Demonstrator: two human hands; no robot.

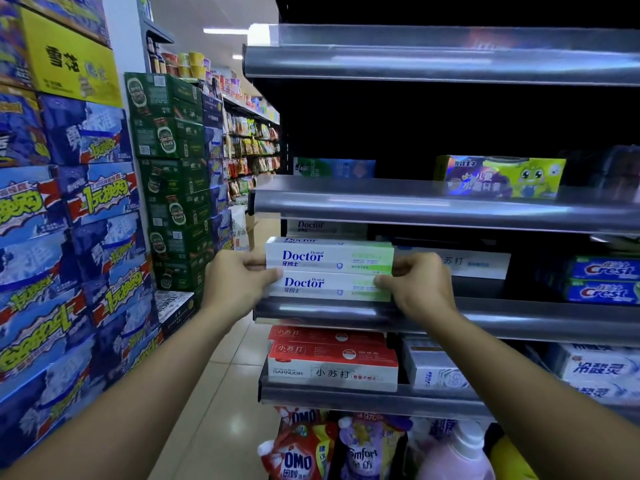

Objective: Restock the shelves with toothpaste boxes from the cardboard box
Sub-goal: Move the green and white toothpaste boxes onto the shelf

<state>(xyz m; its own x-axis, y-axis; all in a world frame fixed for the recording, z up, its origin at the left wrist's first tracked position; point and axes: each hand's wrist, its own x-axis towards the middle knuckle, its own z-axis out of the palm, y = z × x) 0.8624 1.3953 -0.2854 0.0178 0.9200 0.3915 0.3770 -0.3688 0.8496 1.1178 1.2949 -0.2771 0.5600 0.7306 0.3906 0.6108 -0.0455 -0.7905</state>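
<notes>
The person clamps two stacked Doctor toothpaste boxes (329,270) between both hands at the front edge of the shelf (519,320). The L hand (239,278) grips the left ends and the R hand (419,285) the right ends, w/ thumbs on the printed faces. The step seems to be seating the pair, so it is better to press evenly from both ends (otherwise the top box may slide off the lower one). The pair should go straight back, w/o tilting, and stop beside the white box (460,263) on the right. The long axis of the boxes runs left to right, parallel to the shelf edge. The front faces point toward the person, "Doctor" upright, green ends on the right.
</notes>
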